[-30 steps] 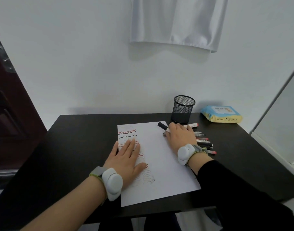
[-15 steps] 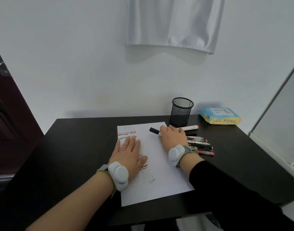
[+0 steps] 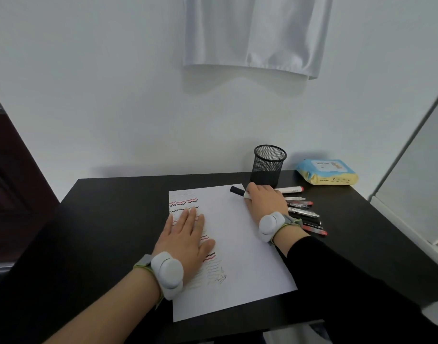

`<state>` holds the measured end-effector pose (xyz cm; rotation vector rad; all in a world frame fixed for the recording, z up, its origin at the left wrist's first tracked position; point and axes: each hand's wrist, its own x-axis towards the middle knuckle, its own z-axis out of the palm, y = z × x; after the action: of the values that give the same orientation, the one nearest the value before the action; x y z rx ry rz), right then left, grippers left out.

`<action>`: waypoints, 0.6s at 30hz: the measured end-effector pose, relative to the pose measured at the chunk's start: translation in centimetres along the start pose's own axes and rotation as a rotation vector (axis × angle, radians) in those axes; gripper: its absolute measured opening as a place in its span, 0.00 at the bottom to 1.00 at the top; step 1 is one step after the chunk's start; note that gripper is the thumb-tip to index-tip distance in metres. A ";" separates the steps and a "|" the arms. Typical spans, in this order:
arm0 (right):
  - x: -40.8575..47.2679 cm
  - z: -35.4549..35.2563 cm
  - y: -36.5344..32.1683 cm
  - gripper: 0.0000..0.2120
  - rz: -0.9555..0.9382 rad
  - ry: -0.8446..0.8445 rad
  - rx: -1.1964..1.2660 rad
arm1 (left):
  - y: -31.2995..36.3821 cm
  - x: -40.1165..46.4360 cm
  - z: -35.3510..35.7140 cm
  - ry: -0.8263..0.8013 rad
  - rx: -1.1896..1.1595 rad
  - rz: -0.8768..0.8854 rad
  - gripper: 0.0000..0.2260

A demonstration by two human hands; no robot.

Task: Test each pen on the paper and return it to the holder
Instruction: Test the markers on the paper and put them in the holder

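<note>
A white sheet of paper [image 3: 240, 247] lies on the black table [image 3: 108, 219], with red and black squiggles down its left side. My left hand [image 3: 186, 238] rests flat on those squiggles, fingers apart. My right hand [image 3: 263, 199] sits at the paper's top right corner, closed over a white marker with a black cap [image 3: 237, 190] that pokes out to the left. A black mesh pen holder [image 3: 268, 166] stands just behind that hand. Several pens [image 3: 304, 213] lie in a row to the right of my right wrist.
A white marker with a red end [image 3: 290, 189] lies beside the holder. A blue and yellow pack of wipes [image 3: 327, 172] sits at the table's back right corner. A white cloth [image 3: 257, 33] hangs on the wall above. A dark door [image 3: 6, 184] stands at the left.
The view has shifted a little as my head moved. My right hand with the black-capped marker has slid slightly left over the paper's corner. My left hand stays flat on the sheet.
</note>
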<state>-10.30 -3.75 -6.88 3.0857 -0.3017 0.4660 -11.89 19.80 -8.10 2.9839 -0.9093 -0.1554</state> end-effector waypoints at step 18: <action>-4.1 -5.3 3.2 0.17 0.006 0.149 0.284 | 0.5 -3.7 -2.2 0.104 -0.253 -0.069 0.38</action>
<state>-16.35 -5.95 -3.10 3.2950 -0.2630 0.8012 -15.06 21.40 -5.55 2.7615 -0.7169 -0.1056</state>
